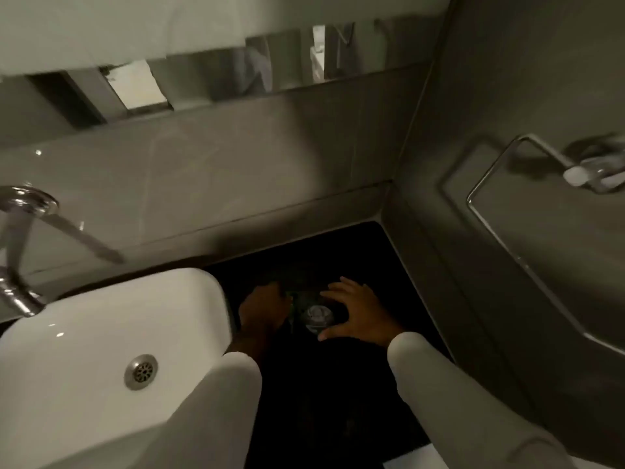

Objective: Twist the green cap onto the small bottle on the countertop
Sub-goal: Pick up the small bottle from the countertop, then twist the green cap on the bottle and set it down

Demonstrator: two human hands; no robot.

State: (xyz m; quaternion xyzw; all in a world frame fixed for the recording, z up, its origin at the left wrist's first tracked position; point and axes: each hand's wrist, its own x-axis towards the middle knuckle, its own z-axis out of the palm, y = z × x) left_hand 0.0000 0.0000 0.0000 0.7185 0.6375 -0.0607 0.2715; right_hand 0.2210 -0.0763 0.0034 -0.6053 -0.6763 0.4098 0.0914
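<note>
The small clear bottle [317, 318] stands upright on the black countertop [338, 394], seen from above with its mouth showing. My right hand [360, 313] curves around it from the right with fingers spread, the thumb near its front edge; a firm grip is not visible. My left hand [263, 309] lies in deep shadow just left of the bottle, its fingers closed on a dark green thing, apparently the green cap [290, 296]. The cap is dim and partly hidden by the fingers.
A white basin [111, 333] with a metal drain [140, 371] fills the left side, with a chrome tap [20, 252] behind it. Tiled walls close the corner behind and to the right. A chrome towel ring [527, 198] hangs on the right wall.
</note>
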